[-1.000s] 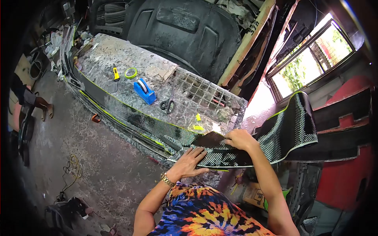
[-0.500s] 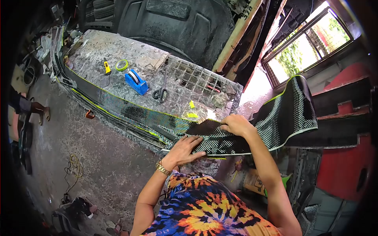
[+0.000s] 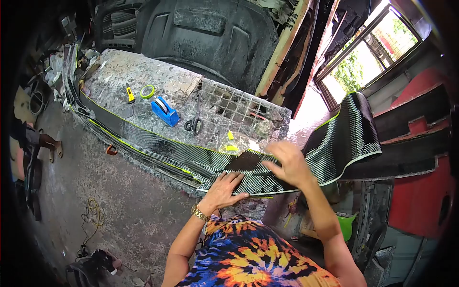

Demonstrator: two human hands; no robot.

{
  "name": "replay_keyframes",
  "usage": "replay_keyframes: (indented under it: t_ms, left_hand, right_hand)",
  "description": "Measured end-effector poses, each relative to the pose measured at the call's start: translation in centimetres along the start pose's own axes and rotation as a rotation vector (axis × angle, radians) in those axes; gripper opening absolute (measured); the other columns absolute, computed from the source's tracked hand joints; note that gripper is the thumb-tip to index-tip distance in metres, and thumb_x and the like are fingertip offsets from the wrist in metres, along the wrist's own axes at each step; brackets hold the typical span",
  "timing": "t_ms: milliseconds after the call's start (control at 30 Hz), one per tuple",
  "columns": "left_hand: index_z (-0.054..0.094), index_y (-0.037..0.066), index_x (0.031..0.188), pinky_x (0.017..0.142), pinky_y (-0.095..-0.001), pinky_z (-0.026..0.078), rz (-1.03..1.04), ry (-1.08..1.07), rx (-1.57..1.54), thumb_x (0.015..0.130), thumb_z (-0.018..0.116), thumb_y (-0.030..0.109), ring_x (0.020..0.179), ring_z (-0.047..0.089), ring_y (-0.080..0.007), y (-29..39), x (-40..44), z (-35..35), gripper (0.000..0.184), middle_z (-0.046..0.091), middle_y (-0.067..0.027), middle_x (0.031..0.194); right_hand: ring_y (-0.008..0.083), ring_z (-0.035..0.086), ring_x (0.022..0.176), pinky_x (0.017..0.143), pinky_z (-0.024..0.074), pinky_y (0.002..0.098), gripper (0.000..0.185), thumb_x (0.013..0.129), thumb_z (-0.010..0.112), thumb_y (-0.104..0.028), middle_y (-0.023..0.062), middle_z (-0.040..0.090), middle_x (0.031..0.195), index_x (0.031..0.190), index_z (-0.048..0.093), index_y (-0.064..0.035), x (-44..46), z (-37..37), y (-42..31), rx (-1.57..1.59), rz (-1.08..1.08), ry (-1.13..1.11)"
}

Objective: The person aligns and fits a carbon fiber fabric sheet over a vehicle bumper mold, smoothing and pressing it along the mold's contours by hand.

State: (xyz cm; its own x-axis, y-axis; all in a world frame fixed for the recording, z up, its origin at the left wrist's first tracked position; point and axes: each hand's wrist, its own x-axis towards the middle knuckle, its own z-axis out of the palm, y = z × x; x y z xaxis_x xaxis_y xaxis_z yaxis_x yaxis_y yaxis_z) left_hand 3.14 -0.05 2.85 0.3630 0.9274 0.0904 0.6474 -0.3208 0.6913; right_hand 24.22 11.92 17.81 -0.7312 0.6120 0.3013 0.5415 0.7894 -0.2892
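A long strip of black, shiny woven fabric [image 3: 356,136] with yellow-green edging lies over a long curved mould [image 3: 143,160] along the bench's near edge, its wide right end curling upward. My left hand [image 3: 224,191] rests flat on the fabric near the middle, fingers spread, and a gold watch is on that wrist. Just above the fabric, to the right, my right hand [image 3: 288,162] is raised with its fingers apart and nothing between them. Small yellow tape pieces [image 3: 231,148] sit on the bench beyond my hands.
On the stained bench [image 3: 129,71] are a blue tape dispenser [image 3: 165,112], a yellow-green tape roll [image 3: 147,91], a yellow cutter [image 3: 130,94] and black scissors [image 3: 193,125]. A dark hood panel [image 3: 210,43] stands behind. At the far left a person's legs [image 3: 50,143] show.
My right hand has let go of the fabric's far edge and lifted, its fingers opening. My left hand stays pressed on the fabric. The camera view has shifted slightly.
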Motion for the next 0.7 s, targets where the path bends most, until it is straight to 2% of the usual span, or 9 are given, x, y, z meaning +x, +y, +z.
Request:
replay_keyframes:
  t_ms: [67,133,167,233,333,367,400,500,700]
  left_hand:
    - [0.047,0.001,0.143,0.117,-0.0504,0.03,0.003,0.017,0.008,0.091,0.056,0.06,0.13,0.049,-0.0341,0.1,-0.2,0.1,0.079,0.052,-0.017,0.139]
    - [0.045,0.001,0.144,0.117,-0.0508,0.029,0.018,0.011,0.013,0.091,0.057,0.06,0.132,0.047,-0.0343,0.0,-0.2,0.3,0.081,0.05,-0.0175,0.141]
    - [0.044,0.0,0.145,0.118,-0.0511,0.029,0.025,0.016,0.03,0.09,0.057,0.06,0.132,0.047,-0.0344,0.1,-0.2,0.3,0.082,0.05,-0.0179,0.141]
    - [0.042,0.0,0.146,0.118,-0.052,0.028,0.036,0.018,0.042,0.089,0.059,0.061,0.134,0.045,-0.035,0.0,-0.3,0.4,0.085,0.048,-0.0189,0.142]
    - [0.041,-0.001,0.146,0.118,-0.0525,0.028,0.051,0.031,0.068,0.087,0.06,0.063,0.135,0.044,-0.0353,0.0,-0.4,0.6,0.088,0.048,-0.0192,0.143]
    - [0.04,-0.001,0.146,0.118,-0.0531,0.027,0.054,0.027,0.072,0.085,0.063,0.062,0.136,0.043,-0.0357,0.0,-0.5,0.6,0.09,0.047,-0.0194,0.144]
    - [0.04,-0.001,0.146,0.118,-0.0531,0.027,0.058,0.026,0.076,0.085,0.063,0.062,0.136,0.043,-0.0357,-0.1,-0.5,0.7,0.09,0.047,-0.0194,0.144]
    - [0.039,-0.001,0.147,0.118,-0.0531,0.028,0.068,0.03,0.075,0.084,0.067,0.057,0.136,0.042,-0.0359,-0.2,-0.5,0.8,0.09,0.046,-0.019,0.145]
    - [0.039,0.001,0.147,0.117,-0.0516,0.03,0.066,0.042,0.108,0.084,0.068,0.056,0.135,0.044,-0.0346,-0.2,-0.6,1.0,0.089,0.047,-0.018,0.144]
  right_hand:
    - [0.0326,0.063,0.106,0.091,0.0504,0.0419,0.037,0.086,0.073,-0.033,0.0146,0.068,0.111,0.109,0.067,-0.004,-2.2,0.9,-1.1,0.156,-0.014,-0.121]
    - [0.0334,0.063,0.11,0.095,0.05,0.0424,0.043,0.085,0.074,-0.031,0.0159,0.067,0.117,0.117,0.065,-0.0029,-4.2,2.9,-1.1,0.171,-0.063,-0.248]
    - [0.0334,0.063,0.11,0.095,0.05,0.0424,0.043,0.085,0.074,-0.031,0.0159,0.067,0.117,0.117,0.065,-0.0029,-5.1,3.7,-0.8,0.167,-0.059,-0.243]
    - [0.0335,0.058,0.12,0.102,0.0451,0.0438,0.052,0.089,0.069,-0.037,0.0179,0.063,0.127,0.128,0.06,-0.003,-6.1,4.5,-0.5,0.115,-0.004,-0.335]
    - [0.0339,0.053,0.126,0.107,0.0407,0.0446,0.06,0.09,0.068,-0.038,0.0195,0.057,0.135,0.136,0.054,-0.0033,-7.1,4.0,-0.5,0.062,0.027,-0.401]
    - [0.0347,0.05,0.13,0.11,0.0378,0.0471,0.064,0.091,0.066,-0.042,0.0199,0.054,0.14,0.14,0.051,-0.0039,-7.6,4.1,-0.3,0.033,0.042,-0.438]
    - [0.0347,0.05,0.13,0.11,0.0378,0.0471,0.064,0.091,0.066,-0.042,0.0199,0.054,0.14,0.14,0.051,-0.0039,-7.9,4.1,-0.2,0.032,0.043,-0.432]
    - [0.0357,0.047,0.133,0.113,0.0335,0.0511,0.072,0.091,0.061,-0.054,0.0206,0.051,0.144,0.143,0.048,-0.0058,-8.5,4.4,-0.2,-0.062,0.008,-0.458]
    - [0.0346,0.047,0.133,0.114,0.0319,0.0507,0.073,0.09,0.06,-0.056,0.0195,0.051,0.144,0.144,0.048,-0.0087,-8.8,4.5,0.1,-0.072,-0.005,-0.471]
